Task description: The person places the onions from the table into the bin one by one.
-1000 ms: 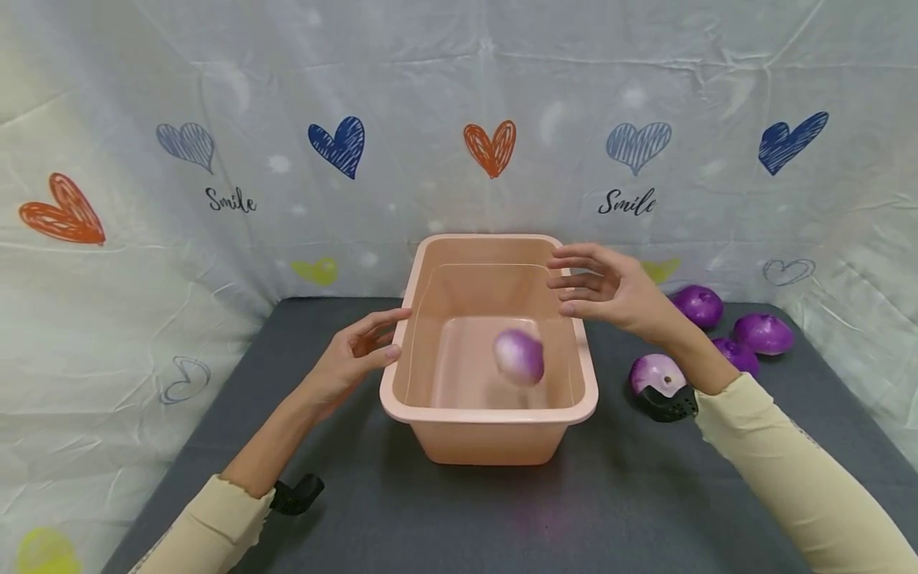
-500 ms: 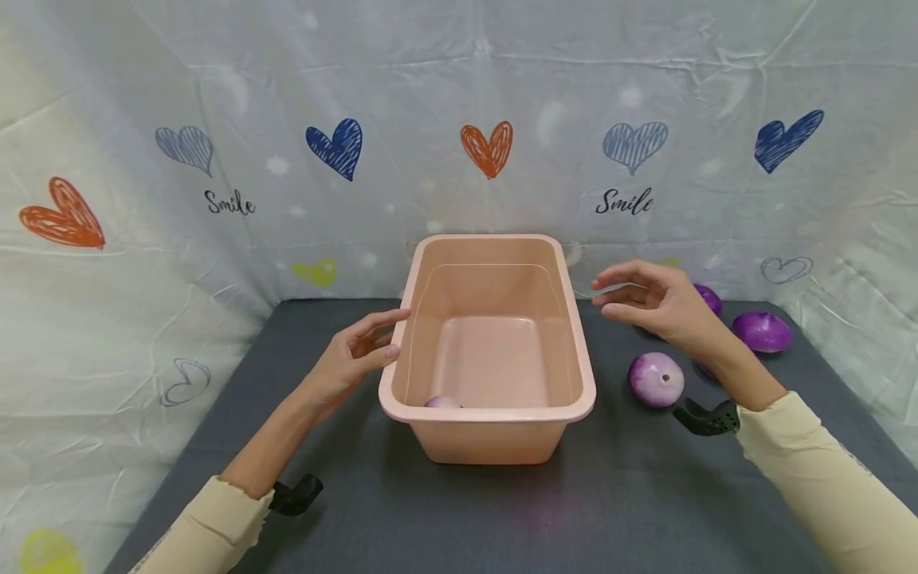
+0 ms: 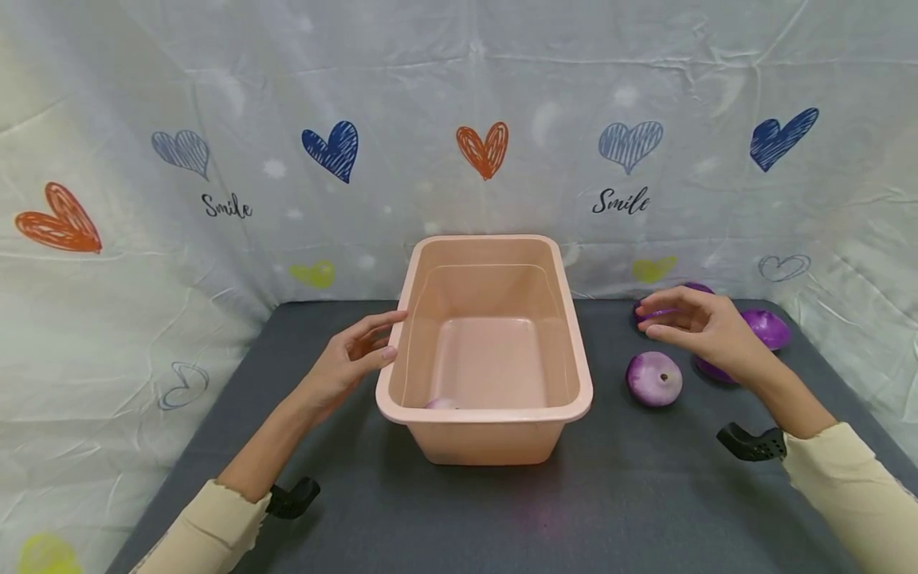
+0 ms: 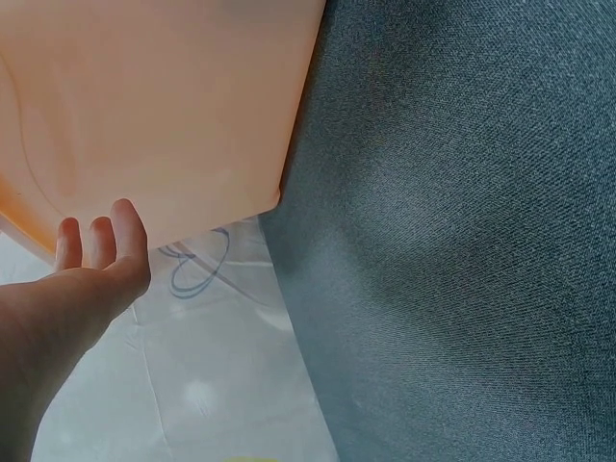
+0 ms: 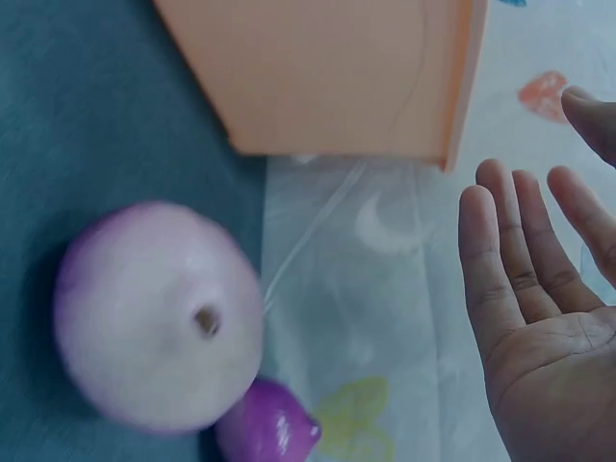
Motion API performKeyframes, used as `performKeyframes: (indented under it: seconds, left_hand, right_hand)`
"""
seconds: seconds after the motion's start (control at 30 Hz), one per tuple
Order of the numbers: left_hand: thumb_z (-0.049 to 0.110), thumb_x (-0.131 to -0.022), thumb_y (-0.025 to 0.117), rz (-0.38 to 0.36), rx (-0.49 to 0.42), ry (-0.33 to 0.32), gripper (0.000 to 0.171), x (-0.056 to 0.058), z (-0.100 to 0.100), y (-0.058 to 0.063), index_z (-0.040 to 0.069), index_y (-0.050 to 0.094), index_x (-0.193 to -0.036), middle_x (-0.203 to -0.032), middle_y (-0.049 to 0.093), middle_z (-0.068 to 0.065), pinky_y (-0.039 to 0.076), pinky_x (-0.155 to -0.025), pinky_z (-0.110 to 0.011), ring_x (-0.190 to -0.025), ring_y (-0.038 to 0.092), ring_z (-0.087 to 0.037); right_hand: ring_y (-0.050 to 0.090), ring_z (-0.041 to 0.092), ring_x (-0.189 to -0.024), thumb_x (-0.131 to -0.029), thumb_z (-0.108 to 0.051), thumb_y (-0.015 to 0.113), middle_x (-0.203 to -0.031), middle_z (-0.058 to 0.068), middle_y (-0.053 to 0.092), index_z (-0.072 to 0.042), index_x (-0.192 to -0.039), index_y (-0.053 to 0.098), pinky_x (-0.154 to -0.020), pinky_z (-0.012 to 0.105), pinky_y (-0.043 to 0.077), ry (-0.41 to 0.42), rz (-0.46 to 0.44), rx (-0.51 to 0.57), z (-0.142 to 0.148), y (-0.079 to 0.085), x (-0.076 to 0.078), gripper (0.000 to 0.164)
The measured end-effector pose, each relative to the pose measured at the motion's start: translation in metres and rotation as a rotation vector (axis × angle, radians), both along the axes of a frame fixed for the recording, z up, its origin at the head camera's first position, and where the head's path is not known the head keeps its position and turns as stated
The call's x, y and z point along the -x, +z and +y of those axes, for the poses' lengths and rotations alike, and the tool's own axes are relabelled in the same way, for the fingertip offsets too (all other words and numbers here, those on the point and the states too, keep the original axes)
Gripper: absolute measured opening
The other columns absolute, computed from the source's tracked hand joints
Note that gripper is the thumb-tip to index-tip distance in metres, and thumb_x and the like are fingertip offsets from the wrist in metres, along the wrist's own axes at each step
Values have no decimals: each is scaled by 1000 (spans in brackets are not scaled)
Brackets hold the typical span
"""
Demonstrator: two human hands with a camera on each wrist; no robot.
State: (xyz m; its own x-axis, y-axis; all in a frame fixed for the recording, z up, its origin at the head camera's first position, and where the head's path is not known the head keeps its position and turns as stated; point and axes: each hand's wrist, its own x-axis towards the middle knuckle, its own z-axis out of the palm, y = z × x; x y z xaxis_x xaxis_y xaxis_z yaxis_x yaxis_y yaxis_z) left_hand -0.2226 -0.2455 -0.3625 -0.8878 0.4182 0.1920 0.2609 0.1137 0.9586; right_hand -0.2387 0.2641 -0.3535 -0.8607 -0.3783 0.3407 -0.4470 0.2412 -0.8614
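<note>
A peach plastic basin (image 3: 484, 415) stands on the table. My left hand (image 3: 351, 355) rests its fingertips at the basin's left rim, fingers relaxed; in the left wrist view the hand (image 4: 91, 284) lies beside the basin wall. Behind the near rim, the top of a purple onion (image 3: 441, 404) shows inside the basin. My right hand (image 3: 710, 331) hovers over the onions right of the basin, fingers loosely bent and holding nothing. Nearest it in front is a pale purple onion (image 3: 654, 379). Darker purple onions, such as this onion (image 3: 769, 329), lie partly hidden behind the hand and wrist.
A dark grey cloth (image 3: 459, 518) covers the table. Directly behind it hangs a white curtain (image 3: 402, 96) printed with hearts, and more curtain closes in both sides. Black wrist straps (image 3: 749, 443) sit at the sleeve cuffs.
The onion that was dropping into the basin now lies near its front wall. My right hand has moved right, away from the basin, to over the onions. The left hand stays put.
</note>
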Motion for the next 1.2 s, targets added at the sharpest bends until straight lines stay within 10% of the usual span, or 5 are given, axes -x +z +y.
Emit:
performKeyframes:
  seconds: [0.67,1.2]
  left_hand:
    - [9,-104,60,4,-2,-21,53,0,-2,-1,11,44,-155,-159,36,-7,42,-107,-38,-142,38,-29]
    - [10,-104,60,4,5,-19,53,1,-2,-1,12,44,-155,-159,36,-7,43,-106,-37,-142,38,-29]
  right_hand:
    - [68,14,-105,-96,2,69,-117,5,69,6,-128,61,-80,25,57,-60,-19,-135,56,-32,-26,33]
    - [53,4,-125,-92,8,71,-144,-12,48,6,-150,39,-93,21,50,10,-44,-132,76,-68,-38,67]
